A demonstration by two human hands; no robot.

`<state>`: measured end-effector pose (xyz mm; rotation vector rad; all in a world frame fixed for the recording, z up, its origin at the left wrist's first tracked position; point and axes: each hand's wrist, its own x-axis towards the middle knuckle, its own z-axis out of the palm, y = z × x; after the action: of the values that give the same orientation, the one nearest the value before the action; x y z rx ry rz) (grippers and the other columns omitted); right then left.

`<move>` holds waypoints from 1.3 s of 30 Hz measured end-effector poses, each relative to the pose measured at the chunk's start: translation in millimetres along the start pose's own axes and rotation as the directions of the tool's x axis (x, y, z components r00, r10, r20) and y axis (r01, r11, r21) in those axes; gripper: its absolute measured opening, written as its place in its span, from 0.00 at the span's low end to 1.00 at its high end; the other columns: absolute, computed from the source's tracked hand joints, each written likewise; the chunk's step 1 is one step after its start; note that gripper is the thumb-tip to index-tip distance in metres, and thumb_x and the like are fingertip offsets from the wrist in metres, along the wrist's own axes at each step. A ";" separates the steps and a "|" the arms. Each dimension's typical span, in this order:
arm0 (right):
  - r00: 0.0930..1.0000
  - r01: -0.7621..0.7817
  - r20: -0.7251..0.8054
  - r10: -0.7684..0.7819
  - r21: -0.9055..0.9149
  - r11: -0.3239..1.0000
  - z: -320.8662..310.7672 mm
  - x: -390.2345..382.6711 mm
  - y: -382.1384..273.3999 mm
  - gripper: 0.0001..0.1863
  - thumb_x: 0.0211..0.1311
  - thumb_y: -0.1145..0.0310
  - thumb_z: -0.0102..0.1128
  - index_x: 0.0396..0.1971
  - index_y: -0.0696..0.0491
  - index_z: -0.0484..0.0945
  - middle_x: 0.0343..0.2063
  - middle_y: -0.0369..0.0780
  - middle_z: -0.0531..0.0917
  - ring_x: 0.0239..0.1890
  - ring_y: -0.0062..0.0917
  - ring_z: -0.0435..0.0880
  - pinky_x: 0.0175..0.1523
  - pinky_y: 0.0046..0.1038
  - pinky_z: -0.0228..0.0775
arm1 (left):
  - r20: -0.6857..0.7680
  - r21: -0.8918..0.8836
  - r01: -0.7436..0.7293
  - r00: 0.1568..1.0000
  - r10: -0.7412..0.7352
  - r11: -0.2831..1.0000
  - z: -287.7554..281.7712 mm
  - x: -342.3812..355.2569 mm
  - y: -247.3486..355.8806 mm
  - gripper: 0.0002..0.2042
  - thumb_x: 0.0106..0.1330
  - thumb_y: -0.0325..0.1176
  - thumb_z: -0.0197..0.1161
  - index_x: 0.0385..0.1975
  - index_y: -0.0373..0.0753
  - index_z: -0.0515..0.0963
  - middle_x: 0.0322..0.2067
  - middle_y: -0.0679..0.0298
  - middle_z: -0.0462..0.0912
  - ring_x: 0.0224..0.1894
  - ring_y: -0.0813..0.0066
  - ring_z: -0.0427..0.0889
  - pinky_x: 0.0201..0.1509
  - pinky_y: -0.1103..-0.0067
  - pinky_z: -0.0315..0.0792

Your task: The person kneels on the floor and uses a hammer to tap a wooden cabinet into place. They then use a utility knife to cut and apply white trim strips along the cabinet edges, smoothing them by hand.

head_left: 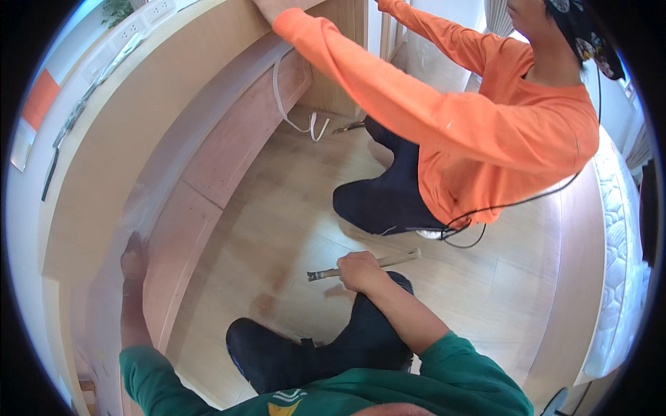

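My right hand (361,271) is closed round the wooden handle of a hammer (400,258), low over my dark-trousered knee. The hammer's metal head points left, and its handle slants out to the right. On the left, my left hand (132,261) reaches into the shaded recess beside a pinkish board (182,222). Its fingers look stretched forward along the surface there, with no tool visible in them. Above that hand curves a pale wood panel (104,159).
A person in an orange top (485,132) kneels opposite, an arm reaching to the panel's far end. Another tool (349,127) and a white strap (279,90) lie beyond on the wood floor (277,201). A plastic-wrapped mattress (617,277) stands at right. Power sockets (132,29) line the upper left.
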<state>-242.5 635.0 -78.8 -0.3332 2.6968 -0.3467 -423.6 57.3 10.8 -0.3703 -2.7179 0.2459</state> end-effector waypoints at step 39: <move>0.913 -0.343 0.195 0.360 0.844 0.412 101.7 -83.9 157.6 0.12 0.62 0.66 0.59 0.36 0.60 0.75 0.21 0.39 0.76 0.19 0.24 0.79 0.23 0.27 0.76 | -0.112 -0.030 0.385 0.916 -0.386 0.922 -0.9 -28.1 6.1 0.18 0.66 0.46 0.62 0.50 0.43 0.78 0.48 0.57 0.81 0.53 0.57 0.76 0.58 0.63 0.69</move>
<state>-153.9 787.2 -184.6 0.5526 2.1158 -1.4904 -396.9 55.1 0.4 0.1516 -2.6065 0.0990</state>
